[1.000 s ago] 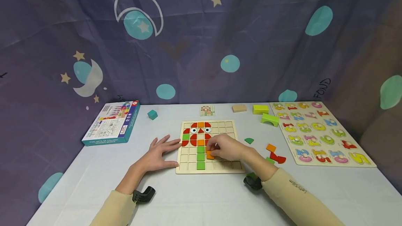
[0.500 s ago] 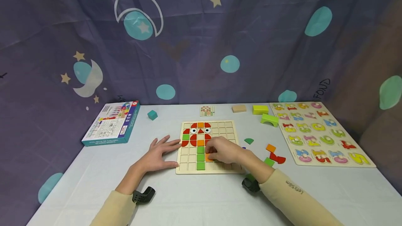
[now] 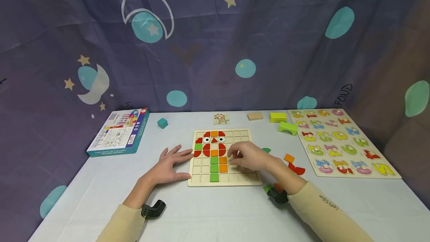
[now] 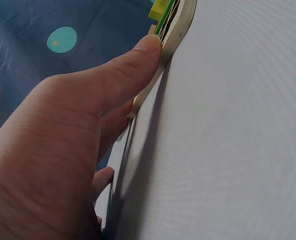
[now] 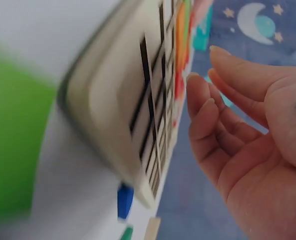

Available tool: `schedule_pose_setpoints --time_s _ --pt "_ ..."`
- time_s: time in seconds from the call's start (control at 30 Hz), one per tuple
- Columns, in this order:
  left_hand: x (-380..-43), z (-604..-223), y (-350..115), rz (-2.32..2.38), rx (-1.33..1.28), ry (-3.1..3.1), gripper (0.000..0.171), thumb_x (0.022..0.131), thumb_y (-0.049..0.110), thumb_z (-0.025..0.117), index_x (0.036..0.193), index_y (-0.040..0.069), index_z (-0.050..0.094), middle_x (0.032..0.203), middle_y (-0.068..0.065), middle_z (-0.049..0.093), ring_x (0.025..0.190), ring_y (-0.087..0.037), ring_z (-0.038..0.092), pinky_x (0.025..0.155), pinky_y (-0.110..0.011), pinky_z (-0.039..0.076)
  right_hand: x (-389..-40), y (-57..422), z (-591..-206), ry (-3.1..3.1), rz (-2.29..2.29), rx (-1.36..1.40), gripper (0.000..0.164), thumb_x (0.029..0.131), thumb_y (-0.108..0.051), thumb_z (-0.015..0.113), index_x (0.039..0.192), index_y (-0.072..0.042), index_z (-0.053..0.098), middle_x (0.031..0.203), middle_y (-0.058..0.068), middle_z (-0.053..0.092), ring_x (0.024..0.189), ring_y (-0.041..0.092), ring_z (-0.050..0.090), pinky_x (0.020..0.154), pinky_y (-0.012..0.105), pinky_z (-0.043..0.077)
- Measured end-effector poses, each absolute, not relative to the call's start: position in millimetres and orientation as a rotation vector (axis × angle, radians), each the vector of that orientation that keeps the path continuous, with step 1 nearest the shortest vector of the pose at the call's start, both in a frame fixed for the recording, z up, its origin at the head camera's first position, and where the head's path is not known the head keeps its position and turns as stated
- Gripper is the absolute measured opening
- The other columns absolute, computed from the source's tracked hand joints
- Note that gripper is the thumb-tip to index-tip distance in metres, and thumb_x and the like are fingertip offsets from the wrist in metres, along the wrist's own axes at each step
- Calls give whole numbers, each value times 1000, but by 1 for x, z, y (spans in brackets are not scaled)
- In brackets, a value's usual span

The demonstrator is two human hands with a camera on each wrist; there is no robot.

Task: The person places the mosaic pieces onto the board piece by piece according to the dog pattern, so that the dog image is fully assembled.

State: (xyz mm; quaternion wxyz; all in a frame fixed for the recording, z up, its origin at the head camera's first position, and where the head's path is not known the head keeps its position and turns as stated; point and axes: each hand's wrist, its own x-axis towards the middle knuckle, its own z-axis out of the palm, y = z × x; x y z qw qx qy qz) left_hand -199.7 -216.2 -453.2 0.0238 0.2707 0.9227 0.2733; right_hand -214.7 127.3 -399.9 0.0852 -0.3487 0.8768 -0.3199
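A wooden grid board (image 3: 201, 178) lies flat on the table, its tiles forming a figure in red, green and orange with two eye tiles. My left hand (image 3: 172, 164) touches the board's left edge with fingers spread; in the left wrist view the thumb (image 4: 133, 65) presses against the rim. Over the board's right half hovers my right hand (image 3: 250, 156), fingers loosely bent and nothing between them. Just left of its fingertips, two orange square tiles (image 3: 223, 164) sit in the grid beside a column of green tiles (image 3: 214, 168).
Right of the board lie loose pieces: an orange square (image 3: 289, 158), red pieces (image 3: 297, 169) and a green piece (image 3: 266, 150). A number board (image 3: 342, 141) is at the right, a box (image 3: 119, 132) at the left. Behind stand a picture card (image 3: 221, 118), blocks (image 3: 278, 117) and a teal cube (image 3: 162, 123).
My right hand has set the orange square into the grid below the other orange one, let it go, and drawn off to the right. The left hand stays put.
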Motion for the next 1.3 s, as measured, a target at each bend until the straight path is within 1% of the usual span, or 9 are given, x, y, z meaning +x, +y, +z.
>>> schedule_pose_setpoints --time_s 0.2,0.4,0.53,0.67,0.8,0.93,1.1,1.3 --pt "-200 -454 -217 843 840 2857 76 80 52 81 145 17 59 154 4 46 151 -35 17 114 -67 -2 -214 159 -391 2597 -1031 -935 17 91 -10 76 105 -4 70 87 -3 62 73 16 58 65 29 50" --pt "-200 -453 -218 844 828 2857 76 80 52 80 145 18 58 154 5 46 152 -35 16 114 -67 -3 -207 190 -391 2595 -1020 -880 19 90 -12 77 107 -5 69 89 -3 61 72 17 57 62 28 48" --pt "-199 -453 -218 847 836 2855 76 80 52 81 145 17 59 154 4 46 151 -36 16 114 -67 -3 -197 211 -394 2593 -1007 -877 21 90 -12 78 107 -6 69 92 -2 62 75 16 57 64 27 49" --pt "-199 -452 -218 842 843 2854 76 81 52 80 145 17 58 154 4 46 151 -36 16 114 -68 -2 -186 226 -395 2593 -979 -860 23 89 -14 79 109 -7 69 94 -1 63 78 15 57 69 26 52" --pt "-200 -452 -217 838 849 2856 76 81 52 80 145 17 58 154 4 46 151 -36 16 114 -68 -2 -175 236 -395 2586 -952 -843 24 89 -17 79 109 -9 70 96 -3 63 79 13 57 71 25 51" --pt "-200 -453 -217 846 842 2853 76 80 53 81 144 17 59 154 4 46 151 -36 16 114 -67 -2 -165 243 -397 2587 -936 -864 25 87 -20 81 108 -12 70 96 -4 62 79 11 55 69 25 48" --pt "-200 -453 -216 853 834 2850 77 80 53 80 145 17 59 154 5 46 151 -36 16 114 -67 -3 -156 248 -401 2565 -928 -899 23 86 -19 82 106 -15 70 94 -7 61 77 8 54 67 24 48" --pt "-199 -453 -216 844 825 2855 76 80 53 80 145 18 59 154 6 46 152 -35 16 115 -67 -3 -152 250 -408 2555 -871 -885 24 85 -19 83 105 -19 71 92 -11 61 78 8 54 69 24 49"
